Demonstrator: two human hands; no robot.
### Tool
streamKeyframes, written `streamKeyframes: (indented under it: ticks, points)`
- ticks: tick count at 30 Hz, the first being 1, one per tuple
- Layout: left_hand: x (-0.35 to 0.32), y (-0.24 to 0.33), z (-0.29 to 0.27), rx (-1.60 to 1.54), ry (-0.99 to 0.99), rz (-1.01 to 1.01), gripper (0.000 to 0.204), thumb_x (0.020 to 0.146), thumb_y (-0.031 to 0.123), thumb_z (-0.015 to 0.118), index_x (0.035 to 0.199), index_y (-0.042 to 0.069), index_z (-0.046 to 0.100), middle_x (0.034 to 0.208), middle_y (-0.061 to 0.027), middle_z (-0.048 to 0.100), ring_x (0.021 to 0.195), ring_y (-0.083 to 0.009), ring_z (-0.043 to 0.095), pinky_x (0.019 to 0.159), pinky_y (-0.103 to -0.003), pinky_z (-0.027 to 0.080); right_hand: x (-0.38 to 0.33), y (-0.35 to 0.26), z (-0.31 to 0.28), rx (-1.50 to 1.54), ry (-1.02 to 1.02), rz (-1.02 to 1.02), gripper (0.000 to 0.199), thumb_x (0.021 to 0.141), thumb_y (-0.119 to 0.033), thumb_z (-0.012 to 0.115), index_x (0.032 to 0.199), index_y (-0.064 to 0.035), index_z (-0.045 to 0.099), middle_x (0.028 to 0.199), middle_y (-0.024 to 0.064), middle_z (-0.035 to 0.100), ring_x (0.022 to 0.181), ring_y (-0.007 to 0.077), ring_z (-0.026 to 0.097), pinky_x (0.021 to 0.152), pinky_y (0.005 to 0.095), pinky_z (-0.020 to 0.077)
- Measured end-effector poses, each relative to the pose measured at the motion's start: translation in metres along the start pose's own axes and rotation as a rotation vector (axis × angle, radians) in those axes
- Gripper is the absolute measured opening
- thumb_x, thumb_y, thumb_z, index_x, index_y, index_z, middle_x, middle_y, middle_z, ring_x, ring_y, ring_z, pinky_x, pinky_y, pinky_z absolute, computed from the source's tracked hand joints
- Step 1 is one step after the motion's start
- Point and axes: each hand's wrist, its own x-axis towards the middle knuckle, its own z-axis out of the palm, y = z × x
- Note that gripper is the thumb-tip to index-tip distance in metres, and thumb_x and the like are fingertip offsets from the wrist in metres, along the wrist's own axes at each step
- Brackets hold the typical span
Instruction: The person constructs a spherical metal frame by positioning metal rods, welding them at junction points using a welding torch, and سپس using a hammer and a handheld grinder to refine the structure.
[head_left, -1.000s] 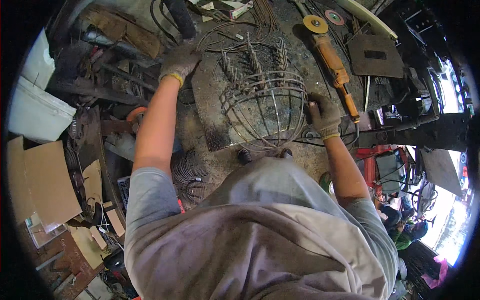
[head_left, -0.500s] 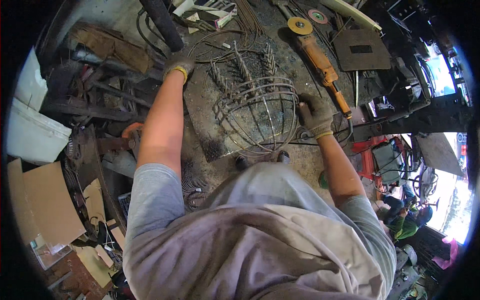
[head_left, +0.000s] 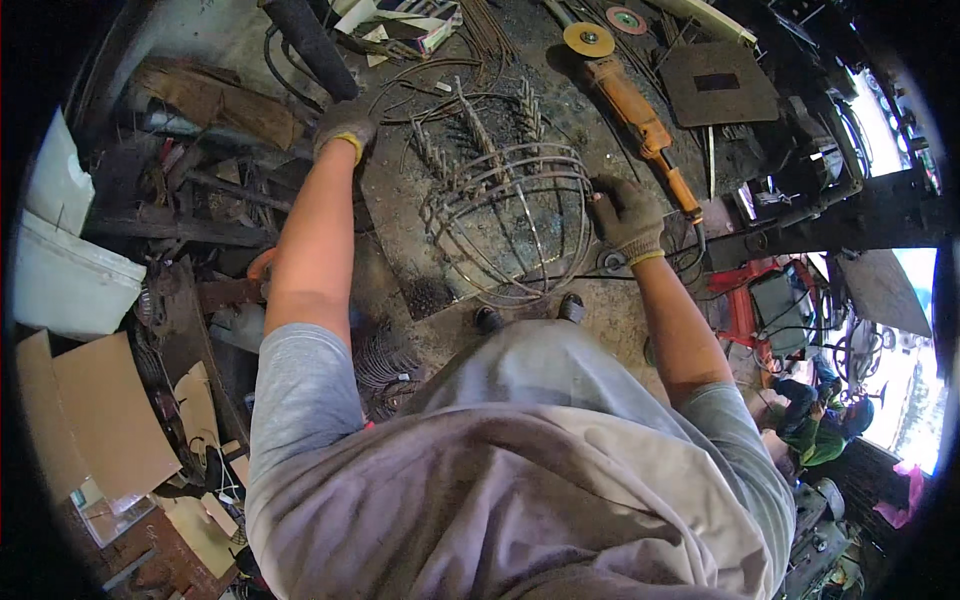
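My left hand (head_left: 343, 125), in a grey work glove with a yellow cuff, is closed at the lower end of a thick dark pipe (head_left: 312, 45); its fingertips are mostly hidden. On the metal plate (head_left: 390, 215) before me stands a round cage of bent metal rods (head_left: 545, 265), with several twisted rod bundles (head_left: 475, 120) rising at its far side. My right hand (head_left: 630, 215), gloved likewise, is at the cage's right rim with its fingers curled. A small brownish stub shows beside its thumb, but what it is I cannot make out.
Right of the cage lies an orange angle grinder (head_left: 635, 115) with a yellow disc. Beyond it is a dark square plate (head_left: 718, 85) with a slot. Loose rods lie at the back. Cardboard (head_left: 110, 405) and scrap pile up left. A person (head_left: 820, 425) sits far right.
The whole view has shifted slightly. My right hand's fingers have loosened and the brownish stub shows more. My left hand stays by the pipe's end.
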Motion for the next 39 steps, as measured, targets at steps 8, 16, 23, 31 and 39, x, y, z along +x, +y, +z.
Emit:
streamKeyframes:
  ticks: [8,16,23,31,39]
  points:
    - [-0.062,0.041,-0.050,-0.019,0.171,0.479,0.032,0.094,0.023,0.059,0.124,0.017,0.069,0.124,-0.0160,0.068,0.117,-0.0367,0.064,0.098,-0.051,0.051,-0.003,0.000,-0.007,-0.030,-0.036,0.037,0.032,0.089,-0.037,0.064,0.110,-0.0151,0.074,0.100,0.0156,0.074,0.092,0.0355,0.072,0.079,0.0438,0.0566]
    - [-0.040,0.034,-0.035,0.120,0.220,0.580,0.035,0.093,0.016,0.055,0.126,0.016,0.066,0.115,-0.0196,0.070,0.107,-0.0394,0.067,0.090,-0.050,0.054,0.000,-0.001,-0.008,-0.040,-0.037,0.040,0.032,0.090,-0.038,0.063,0.109,-0.0146,0.074,0.099,0.0154,0.074,0.092,0.0365,0.072,0.081,0.0458,0.0564]
    - [-0.053,0.031,-0.105,0.028,0.350,0.560,0.038,0.099,0.024,0.055,0.136,0.019,0.063,0.131,-0.0161,0.066,0.119,-0.0362,0.063,0.100,-0.046,0.050,-0.005,0.006,-0.003,-0.050,-0.007,0.033,0.031,0.089,-0.038,0.063,0.110,-0.0176,0.074,0.101,0.0137,0.075,0.092,0.0364,0.071,0.082,0.0461,0.0565]
    - [-0.041,0.009,-0.125,-0.505,0.340,0.400,0.045,0.099,0.041,0.057,0.132,0.010,0.065,0.132,-0.0147,0.065,0.121,-0.0345,0.062,0.104,-0.042,0.046,-0.005,0.001,-0.004,-0.058,-0.031,0.047,0.032,0.090,-0.040,0.063,0.112,-0.0192,0.073,0.100,0.0141,0.075,0.092,0.0368,0.071,0.081,0.0473,0.0559]
    - [-0.100,-0.010,-0.134,-1.148,0.053,0.331,0.047,0.099,0.039,0.061,0.127,0.003,0.065,0.116,-0.0149,0.069,0.108,-0.0229,0.064,0.094,-0.037,0.048,-0.001,0.002,-0.011,-0.036,-0.091,0.017,0.035,0.092,-0.040,0.061,0.113,-0.0154,0.072,0.102,0.0179,0.073,0.096,0.0394,0.069,0.081,0.0490,0.0544]
